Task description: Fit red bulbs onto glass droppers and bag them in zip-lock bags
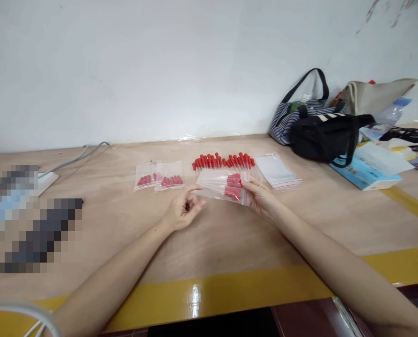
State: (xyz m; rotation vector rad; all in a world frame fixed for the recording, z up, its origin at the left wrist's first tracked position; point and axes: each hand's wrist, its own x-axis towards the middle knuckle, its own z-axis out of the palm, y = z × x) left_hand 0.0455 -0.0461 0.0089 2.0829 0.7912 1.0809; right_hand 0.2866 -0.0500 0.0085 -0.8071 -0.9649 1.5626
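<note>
In my right hand (260, 196) is a clear zip bag (214, 184) with several red-bulbed droppers inside, pinched by its right end and held above the table. My left hand (185, 206) hovers by the bag's left end, fingers curled but apart, holding nothing. Behind the held bag lies a row of loose droppers (224, 161) with red rubber bulbs and thin clear stems. Left of my left hand rest two filled bags of droppers, a nearer one (169, 174) overlapping a farther one (145, 175). A stack of flat zip bags (277, 171) lies beyond my right hand.
A striped tote (282, 124) and a black bag (321, 140) stand at the back right, beside a blue book (366, 171). A power strip (47, 180) with a grey cable lies at left, near blurred dark objects. Yellow tape (230, 285) runs along the table's front edge.
</note>
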